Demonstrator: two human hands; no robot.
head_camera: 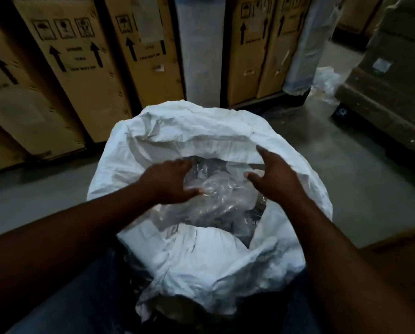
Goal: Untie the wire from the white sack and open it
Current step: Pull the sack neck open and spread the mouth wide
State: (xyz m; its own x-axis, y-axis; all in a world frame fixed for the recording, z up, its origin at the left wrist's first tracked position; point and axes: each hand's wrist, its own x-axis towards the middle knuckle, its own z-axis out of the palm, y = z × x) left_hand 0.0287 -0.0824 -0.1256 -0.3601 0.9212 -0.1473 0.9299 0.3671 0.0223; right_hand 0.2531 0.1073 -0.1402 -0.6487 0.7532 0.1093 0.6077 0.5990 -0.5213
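The white sack (177, 131) stands open in front of me, its mouth spread wide and its rim rolled outward. Inside lies a crumpled clear plastic liner (216, 196) over dark contents. My left hand (170, 182) reaches into the mouth, fingers and thumb curled onto the liner's left side. My right hand (274, 174) hovers over the liner's right side with fingers spread, the index finger pointing toward the sack's far rim. No wire is visible.
Tall cardboard boxes (81, 68) with arrow marks line the back, with a wrapped white column (199, 49) between them. A wrapped pallet load (389, 75) stands at the right. Loose plastic film (327, 78) lies on the grey floor. A brown box (404, 251) sits near right.
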